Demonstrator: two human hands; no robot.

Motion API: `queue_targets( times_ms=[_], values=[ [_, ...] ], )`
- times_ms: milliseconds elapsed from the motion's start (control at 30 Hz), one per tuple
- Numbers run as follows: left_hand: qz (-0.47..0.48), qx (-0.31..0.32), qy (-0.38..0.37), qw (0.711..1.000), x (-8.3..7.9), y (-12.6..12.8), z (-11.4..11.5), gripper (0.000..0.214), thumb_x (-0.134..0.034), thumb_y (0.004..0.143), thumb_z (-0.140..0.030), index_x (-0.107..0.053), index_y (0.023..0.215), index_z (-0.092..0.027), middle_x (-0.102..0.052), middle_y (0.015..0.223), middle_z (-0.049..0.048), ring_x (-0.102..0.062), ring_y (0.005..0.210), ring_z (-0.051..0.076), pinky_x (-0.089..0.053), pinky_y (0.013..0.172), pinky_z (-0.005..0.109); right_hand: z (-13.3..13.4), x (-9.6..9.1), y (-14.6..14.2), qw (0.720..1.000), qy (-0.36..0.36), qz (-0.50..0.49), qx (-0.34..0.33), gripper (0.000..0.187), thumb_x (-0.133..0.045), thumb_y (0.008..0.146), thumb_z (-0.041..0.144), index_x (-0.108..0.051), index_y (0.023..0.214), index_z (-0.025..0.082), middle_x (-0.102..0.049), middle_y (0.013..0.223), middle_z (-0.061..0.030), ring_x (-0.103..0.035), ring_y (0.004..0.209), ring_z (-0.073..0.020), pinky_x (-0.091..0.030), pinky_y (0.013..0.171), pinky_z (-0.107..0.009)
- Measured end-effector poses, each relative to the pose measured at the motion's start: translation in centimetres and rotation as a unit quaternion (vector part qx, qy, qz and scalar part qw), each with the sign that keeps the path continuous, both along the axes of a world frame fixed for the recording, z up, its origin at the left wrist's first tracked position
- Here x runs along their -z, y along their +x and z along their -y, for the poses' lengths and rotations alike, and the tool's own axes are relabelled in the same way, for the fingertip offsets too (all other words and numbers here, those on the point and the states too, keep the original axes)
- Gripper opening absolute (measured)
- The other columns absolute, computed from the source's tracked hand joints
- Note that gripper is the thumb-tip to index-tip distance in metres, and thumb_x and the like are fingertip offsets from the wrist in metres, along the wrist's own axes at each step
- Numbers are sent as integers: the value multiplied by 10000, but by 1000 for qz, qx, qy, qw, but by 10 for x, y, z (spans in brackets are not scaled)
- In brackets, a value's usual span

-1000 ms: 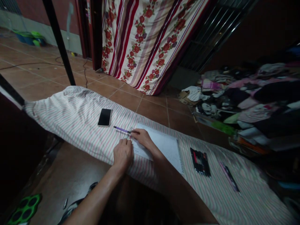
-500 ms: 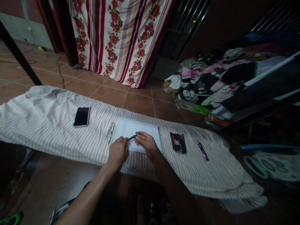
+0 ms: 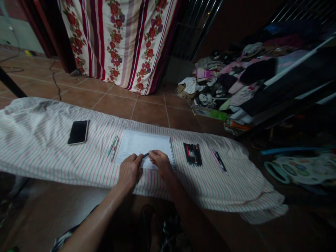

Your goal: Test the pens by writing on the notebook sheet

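Observation:
Both my hands meet over the near edge of a white spiral notebook that lies on a striped cloth-covered board. My left hand and my right hand each pinch one end of a dark pen held between them, fingers closed. Two pens lie side by side just left of the notebook. Right of the notebook sits a row of several dark pens, and farther right a single pen lies on a pink strip.
A black phone lies face up on the cloth to the left. Behind the board are a tiled floor, a flowered curtain and a heap of clothes at the right. A round patterned object lies on the floor at right.
A second ago my right hand was at a purple pen left of the notebook. Now both hands hold a dark pen over the notebook. The view has swung to the right.

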State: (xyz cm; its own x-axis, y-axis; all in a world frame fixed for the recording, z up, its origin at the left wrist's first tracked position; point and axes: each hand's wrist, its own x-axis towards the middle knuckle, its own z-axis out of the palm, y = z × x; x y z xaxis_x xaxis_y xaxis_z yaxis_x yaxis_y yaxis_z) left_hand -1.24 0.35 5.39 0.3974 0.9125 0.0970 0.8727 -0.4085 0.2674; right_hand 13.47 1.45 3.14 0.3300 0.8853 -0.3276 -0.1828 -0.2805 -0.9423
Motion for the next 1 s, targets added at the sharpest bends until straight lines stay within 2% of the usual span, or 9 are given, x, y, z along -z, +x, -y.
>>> queue_targets(
  times_ms=[133, 333, 500, 567, 633, 733, 800, 900, 1000],
  values=[
    [4, -4, 6, 1000, 0, 2, 1, 343, -288, 915, -318, -548, 1124, -239, -609, 865, 36, -568, 795, 183, -384, 641, 269, 1, -1, -1, 1000, 4, 8, 1, 273, -700, 540, 391, -624, 675, 165, -599, 601, 9, -461, 511, -78, -350, 494, -208],
    [18, -27, -39, 999, -2, 2, 1, 336, -283, 917, -312, -576, 1062, -237, -633, 862, 27, -600, 772, 168, -365, 601, 255, 0, -2, -8, 999, 32, 24, 4, 203, -654, 576, 360, -628, 625, 165, -556, 548, 24, -419, 517, -84, -317, 512, -223],
    [36, -51, -70, 996, -1, 2, -1, 328, -299, 915, -339, -591, 1036, -249, -672, 914, 10, -628, 781, 155, -375, 595, 245, 1, -4, -11, 998, 54, 20, -2, 228, -640, 579, 369, -629, 672, 162, -536, 558, 34, -412, 530, -82, -311, 527, -227],
    [41, -60, -77, 994, -1, 2, -1, 327, -303, 914, -341, -597, 1022, -247, -682, 915, 11, -635, 785, 161, -379, 596, 250, 4, -9, -11, 998, 60, 5, -16, 258, -642, 579, 369, -637, 729, 159, -530, 570, 36, -409, 525, -79, -311, 522, -227],
    [46, -67, -78, 994, -2, 1, -1, 326, -300, 914, -337, -593, 1024, -246, -684, 929, 12, -638, 798, 167, -381, 602, 255, 8, -14, -12, 996, 67, -33, -39, 338, -648, 598, 369, -635, 869, 169, -554, 627, 30, -431, 541, -80, -329, 534, -225],
    [51, -76, -72, 993, -3, 0, -1, 324, -299, 913, -329, -587, 1030, -241, -678, 952, 14, -639, 806, 175, -380, 606, 260, 9, -19, -12, 994, 40, -92, -46, 459, -673, 608, 400, -574, 1009, 200, -593, 715, 13, -482, 581, -85, -371, 568, -224],
    [51, -79, -69, 993, -4, 0, -1, 325, -298, 912, -327, -588, 1027, -236, -675, 952, 17, -640, 799, 179, -377, 599, 264, 8, -18, -12, 995, 8, -87, -38, 415, -689, 591, 428, -581, 908, 183, -597, 714, 1, -488, 573, -84, -376, 561, -224],
    [48, -73, -65, 994, -5, -1, 0, 327, -298, 910, -331, -592, 1017, -235, -672, 928, 17, -639, 776, 183, -368, 577, 267, 3, -12, -10, 999, -6, -25, -46, 332, -689, 582, 443, -572, 700, 156, -570, 645, 8, -444, 523, -69, -329, 506, -214],
    [42, -67, -62, 995, -5, -1, 0, 324, -303, 908, -330, -596, 1008, -234, -669, 897, 17, -637, 757, 183, -358, 562, 266, 2, -11, -7, 998, 3, 4, -55, 294, -694, 570, 411, -583, 646, 149, -529, 576, 30, -410, 508, -65, -294, 492, -212]
  ],
)
